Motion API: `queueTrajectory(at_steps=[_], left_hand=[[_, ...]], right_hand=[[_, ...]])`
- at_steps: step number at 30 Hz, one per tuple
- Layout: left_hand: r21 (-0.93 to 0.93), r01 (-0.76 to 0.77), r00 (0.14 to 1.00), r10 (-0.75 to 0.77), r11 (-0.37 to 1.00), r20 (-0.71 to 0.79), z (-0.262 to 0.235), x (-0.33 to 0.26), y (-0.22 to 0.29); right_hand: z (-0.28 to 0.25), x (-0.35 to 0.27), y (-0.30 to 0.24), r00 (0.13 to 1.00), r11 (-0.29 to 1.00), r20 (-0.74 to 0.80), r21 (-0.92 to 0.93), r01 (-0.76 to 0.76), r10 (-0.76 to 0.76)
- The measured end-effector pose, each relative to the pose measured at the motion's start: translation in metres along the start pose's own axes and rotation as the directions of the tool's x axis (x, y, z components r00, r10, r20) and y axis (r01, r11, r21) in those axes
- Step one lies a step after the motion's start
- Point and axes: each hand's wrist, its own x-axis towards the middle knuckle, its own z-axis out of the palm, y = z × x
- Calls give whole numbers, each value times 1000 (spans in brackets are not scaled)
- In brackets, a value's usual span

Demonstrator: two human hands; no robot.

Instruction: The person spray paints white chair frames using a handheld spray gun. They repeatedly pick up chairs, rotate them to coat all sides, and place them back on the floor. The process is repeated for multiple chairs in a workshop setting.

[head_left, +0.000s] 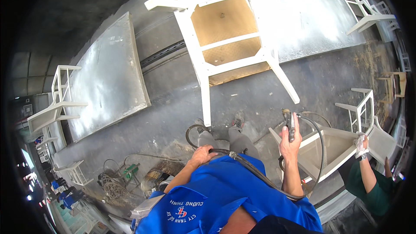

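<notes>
My right hand [289,145] is raised and closed around the grip of a spray gun [290,124], its head pointing up and away from me. A dark hose [321,147] loops from the gun back past my right forearm. At my waist my left hand [201,156] is closed on a thick dark hose [221,151] that crosses my body. Ahead stands a white chair frame [232,67], its legs pointing toward me and out to the sides, over a brown, paint-stained board [225,19]. The gun is apart from the frame, nearest its right leg.
Paint-dusted panels [104,78] lean at the left and right. On my right a co-worker's gloved hand [361,144] touches a white chair [329,151]. Several white chairs stand along both sides. A coiled hose [113,184] and green motor [131,171] lie on the floor at left.
</notes>
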Motion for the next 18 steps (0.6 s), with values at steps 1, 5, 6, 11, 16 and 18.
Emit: queueTrajectory(at_steps=[1, 5, 6, 11, 16, 18], left_hand=[[6, -2, 1000, 2, 1000, 28, -8, 2, 0], [54, -105, 994, 106, 993, 0, -40, 7, -7], [73, -143, 990, 142, 987, 15, -47, 6, -11], [-38, -220, 974, 218, 975, -56, -87, -6, -49], [-145, -181, 980, 165, 973, -115, -154, -20, -103], [-199, -184, 974, 151, 962, -169, -177, -32, -126]], right_hand=[[1, -4, -7, 1000, 1000, 0, -11, -25, 25], [22, -13, -49, 999, 994, 47, 107, 13, -18], [29, -15, -63, 995, 989, 62, 132, 70, -79], [89, -7, -146, 944, 926, 98, 247, 285, -316], [181, 40, -218, 935, 917, 73, 236, 322, -347], [206, 60, -232, 964, 950, 73, 203, 237, -256]])
